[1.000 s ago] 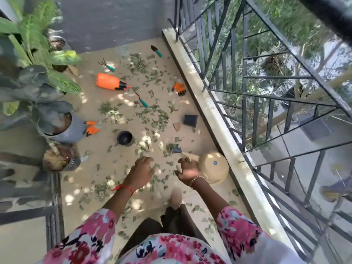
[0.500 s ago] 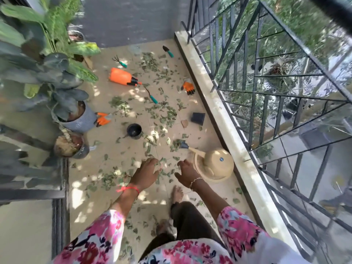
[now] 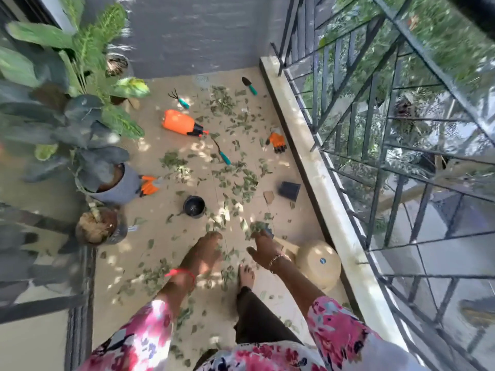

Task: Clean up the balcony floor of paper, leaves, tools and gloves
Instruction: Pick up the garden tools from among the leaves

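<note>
Bearing a small round blue label (image 3: 323,261) whose writing is too small to read, the beige domed plastic container (image 3: 312,273) lies beside the pale concrete kerb (image 3: 309,162). Dry green leaves (image 3: 241,183) litter the tan tiled floor (image 3: 160,236). Compared with half a second ago, the right hand (image 3: 263,250) has reached forward, its outstretched fingers touching a leaf clump (image 3: 255,228). The left hand (image 3: 203,253) bends over leaves; whether it grasps any I cannot tell.

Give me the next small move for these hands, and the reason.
Probably draw the left hand and right hand together to bunch the leaves at their fingertips. Both hands are low over the littered floor, and the tan container lies beside the right hand to take them.
</note>
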Tool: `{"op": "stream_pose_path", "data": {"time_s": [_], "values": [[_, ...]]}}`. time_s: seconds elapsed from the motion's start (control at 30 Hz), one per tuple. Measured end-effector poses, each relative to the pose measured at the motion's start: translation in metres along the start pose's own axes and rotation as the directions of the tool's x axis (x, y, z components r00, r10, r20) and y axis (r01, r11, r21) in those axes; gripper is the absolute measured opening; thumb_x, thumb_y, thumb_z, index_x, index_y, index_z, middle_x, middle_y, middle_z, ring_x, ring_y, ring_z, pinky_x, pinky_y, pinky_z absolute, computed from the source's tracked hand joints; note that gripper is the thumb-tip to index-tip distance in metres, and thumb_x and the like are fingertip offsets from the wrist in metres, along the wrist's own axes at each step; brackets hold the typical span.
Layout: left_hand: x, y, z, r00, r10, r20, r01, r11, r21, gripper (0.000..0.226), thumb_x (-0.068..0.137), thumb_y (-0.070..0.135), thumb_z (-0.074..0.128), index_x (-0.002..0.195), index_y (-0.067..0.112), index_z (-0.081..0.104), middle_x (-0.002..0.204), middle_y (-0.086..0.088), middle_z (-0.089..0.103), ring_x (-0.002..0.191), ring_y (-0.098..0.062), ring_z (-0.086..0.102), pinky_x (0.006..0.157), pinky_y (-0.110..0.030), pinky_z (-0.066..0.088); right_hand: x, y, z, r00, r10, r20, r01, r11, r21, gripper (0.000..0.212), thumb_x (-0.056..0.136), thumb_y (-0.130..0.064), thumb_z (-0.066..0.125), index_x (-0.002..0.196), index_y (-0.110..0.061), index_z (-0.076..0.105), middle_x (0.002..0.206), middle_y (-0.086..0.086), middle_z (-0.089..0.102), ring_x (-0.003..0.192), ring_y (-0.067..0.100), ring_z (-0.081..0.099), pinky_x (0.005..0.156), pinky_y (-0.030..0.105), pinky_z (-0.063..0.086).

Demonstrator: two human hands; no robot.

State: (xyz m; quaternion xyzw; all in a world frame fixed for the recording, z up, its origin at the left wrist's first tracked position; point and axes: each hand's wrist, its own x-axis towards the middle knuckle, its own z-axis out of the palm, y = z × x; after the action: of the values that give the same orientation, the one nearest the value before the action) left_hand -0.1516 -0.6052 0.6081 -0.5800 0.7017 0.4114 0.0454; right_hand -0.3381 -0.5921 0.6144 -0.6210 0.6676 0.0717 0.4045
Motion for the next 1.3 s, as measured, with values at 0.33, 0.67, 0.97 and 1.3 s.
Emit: {"op": "stream_pose_path", "data": {"time_s": [0.33, 0.67, 0.97, 1.3], "values": [[0.121, 0.048, -0.108, 0.966, -0.087, -0.245, 0.068, 0.994, -0.085, 0.024, 0.092, 0.006, 0.047, 0.11, 0.006, 0.063, 0.106, -0.015, 0.066, 0.095, -0.029, 0.063, 0.071, -0.027, 0.044, 0.122, -0.009, -0.136, 0.998, -0.044, -0.048, 0.042, 0.998, -0.045, 0.036, 0.094, -0.022, 0.047, 0.124, -0.002, 0.047, 0.127, 0.02, 0.045, 0.116, 0.034, 0.048, 0.099, 0.035, 0.039], [0.278, 0.039, -0.212, 0.958, -0.172, -0.229, 0.154, 0.983, -0.096, 0.019, 0.092, 0.017, 0.049, 0.095, 0.008, 0.066, 0.097, -0.013, 0.067, 0.091, -0.031, 0.062, 0.073, -0.036, 0.048, 0.272, -0.026, -0.235, 1.0, 0.018, 0.008, -0.018, 0.998, -0.065, 0.033, 0.095, -0.02, 0.046, 0.12, 0.001, 0.051, 0.127, 0.021, 0.051, 0.119, 0.031, 0.046, 0.096, 0.03, 0.032], [0.418, 0.031, -0.33, 0.977, -0.164, -0.137, 0.155, 0.985, -0.075, 0.019, 0.092, 0.014, 0.046, 0.091, 0.005, 0.063, 0.096, -0.016, 0.064, 0.09, -0.034, 0.059, 0.073, -0.038, 0.047, 0.417, -0.051, -0.355, 0.997, 0.052, 0.048, -0.051, 0.998, -0.026, 0.035, 0.095, -0.019, 0.046, 0.123, 0.002, 0.05, 0.128, 0.02, 0.049, 0.122, 0.031, 0.045, 0.096, 0.029, 0.031], [0.617, 0.047, -0.412, 0.968, -0.213, -0.13, 0.198, 0.973, -0.121, 0.012, 0.087, 0.006, 0.053, 0.084, 0.006, 0.065, 0.093, -0.018, 0.067, 0.09, -0.036, 0.061, 0.074, -0.041, 0.046, 0.621, -0.035, -0.484, 1.0, 0.012, 0.02, -0.014, 0.997, 0.078, 0.029, 0.088, -0.003, 0.048, 0.113, 0.007, 0.058, 0.117, 0.026, 0.058, 0.111, 0.035, 0.055, 0.092, 0.032, 0.038]]}}
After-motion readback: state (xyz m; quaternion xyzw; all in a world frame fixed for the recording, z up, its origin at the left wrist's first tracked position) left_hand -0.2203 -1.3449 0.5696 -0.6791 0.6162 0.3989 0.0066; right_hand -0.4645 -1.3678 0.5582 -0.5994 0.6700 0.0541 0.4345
